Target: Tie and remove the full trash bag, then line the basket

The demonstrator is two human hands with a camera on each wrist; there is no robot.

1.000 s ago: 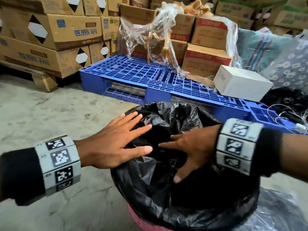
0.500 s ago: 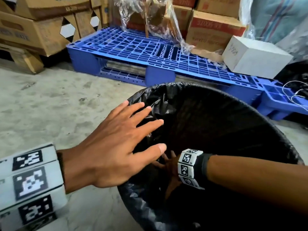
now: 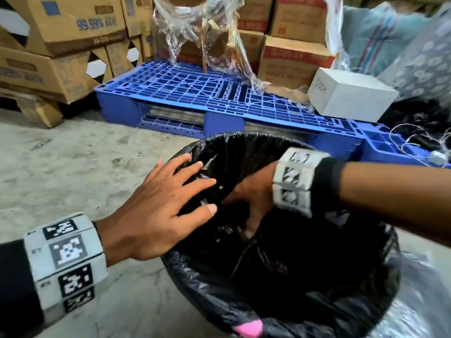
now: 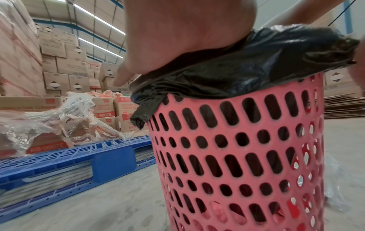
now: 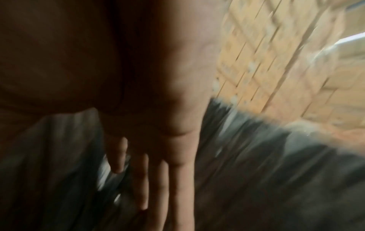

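A pink perforated basket point(image 4: 247, 156) stands on the concrete floor, and a black bag point(image 3: 305, 276) lines it, its edge folded over the rim point(image 4: 247, 65). My left hand point(image 3: 166, 208) lies flat with spread, straight fingers on the left side of the rim, pressing the plastic there. My right hand point(image 3: 251, 198) reaches down inside the liner with its fingers point(image 5: 154, 179) straight and together against the black film. A bit of pink rim point(image 3: 249, 329) shows at the near edge.
A blue plastic pallet point(image 3: 207, 93) lies just behind the basket, carrying cardboard boxes point(image 3: 292, 59), crumpled clear wrap point(image 3: 202, 32) and a white box point(image 3: 351, 93). More cartons point(image 3: 56, 45) are stacked at the left. Clear plastic point(image 3: 415, 301) lies on the floor at the basket's right.
My right hand went deep into the liner half a second ago and has since come back up partway. The left hand stayed flat on the rim. The bunched bag has spread open.
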